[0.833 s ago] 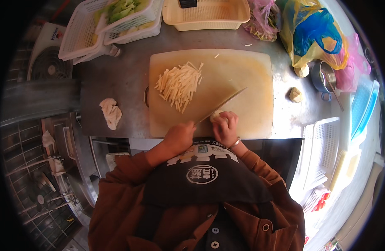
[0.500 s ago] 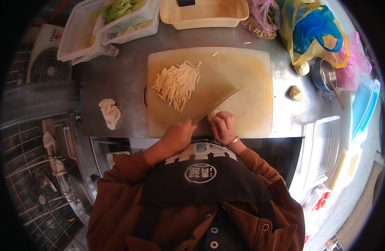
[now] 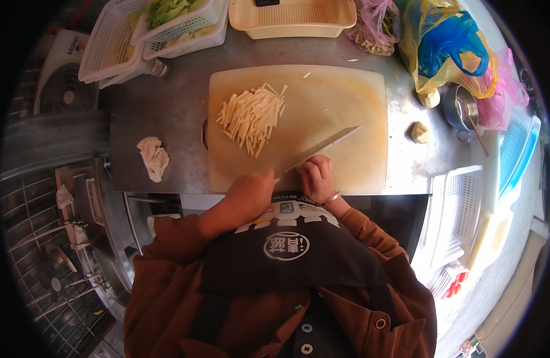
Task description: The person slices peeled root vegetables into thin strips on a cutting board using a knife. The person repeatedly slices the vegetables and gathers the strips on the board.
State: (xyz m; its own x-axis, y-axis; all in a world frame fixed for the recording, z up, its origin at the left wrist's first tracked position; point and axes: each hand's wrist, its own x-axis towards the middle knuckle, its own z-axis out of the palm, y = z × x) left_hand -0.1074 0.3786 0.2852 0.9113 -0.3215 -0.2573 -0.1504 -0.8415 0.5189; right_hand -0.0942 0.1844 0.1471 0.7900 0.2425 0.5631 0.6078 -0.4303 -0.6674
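Note:
My left hand [image 3: 249,194] is closed round the handle of a kitchen knife [image 3: 324,145]. The blade slants up and to the right over a pale cutting board [image 3: 352,98], its flat side partly facing up. Close beside the blade, my right hand [image 3: 315,178] rests at the board's near edge with bent fingers. Those fingers cover the pale vegetable piece that showed under them a moment earlier. A heap of thin, pale vegetable strips [image 3: 253,118] lies on the left half of the board.
A crumpled white cloth [image 3: 153,159] lies left of the board. Plastic baskets [image 3: 185,30] with greens and a cream tray [image 3: 293,30] stand behind. To the right are pale vegetable chunks [image 3: 420,132], a metal pot [image 3: 460,107], plastic bags [image 3: 448,48] and white crates [image 3: 457,215].
The knife has tilted, showing more of its flat side, and its tip has shifted right. My right fingers have curled further over the vegetable piece, now hidden. The view has shifted slightly.

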